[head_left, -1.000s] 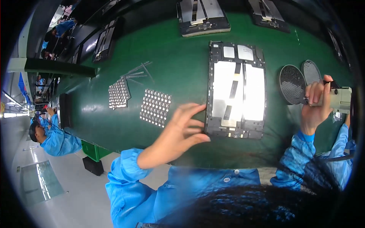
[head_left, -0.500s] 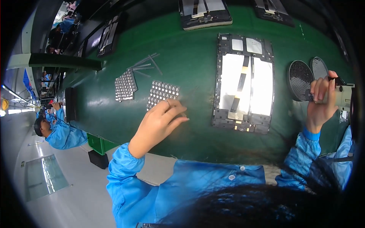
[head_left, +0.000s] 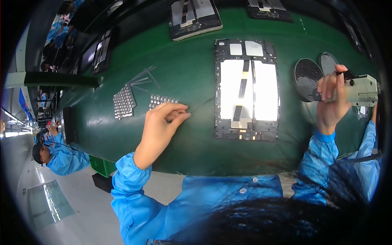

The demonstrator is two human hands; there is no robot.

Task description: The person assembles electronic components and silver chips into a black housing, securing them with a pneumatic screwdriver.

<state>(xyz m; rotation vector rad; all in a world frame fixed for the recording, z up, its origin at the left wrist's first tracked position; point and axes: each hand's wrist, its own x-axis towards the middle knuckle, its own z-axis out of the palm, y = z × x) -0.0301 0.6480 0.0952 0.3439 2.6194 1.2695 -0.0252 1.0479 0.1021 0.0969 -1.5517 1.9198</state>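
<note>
My left hand [head_left: 160, 124] is over the near part of a small sheet of tiny silvery parts [head_left: 163, 100]. Its thumb and fingers are drawn together in a pinch; whatever may be between them is too small to make out. At the right, my right hand [head_left: 332, 100] is wrapped round a pale grey-green electric screwdriver [head_left: 361, 90], held beside two round dishes. The nearer dish [head_left: 307, 79] contains many small dark pieces. Between my hands lies an opened tablet [head_left: 248, 90], with silver panels, a black frame and a dark ribbon cable; neither hand touches it.
Another parts sheet [head_left: 124, 101] and several thin clear strips [head_left: 143, 78] lie farther left on the green mat [head_left: 183, 155]. Opened tablets [head_left: 196, 18] line the far side. A co-worker in blue [head_left: 67, 157] is at the far left; another blue sleeve [head_left: 367, 143] shows at the right edge.
The whole view has shifted, so most things on the mat appear farther left. My left hand's fingers have curled closer together and cover more of the parts sheet. My right hand still holds the screwdriver.
</note>
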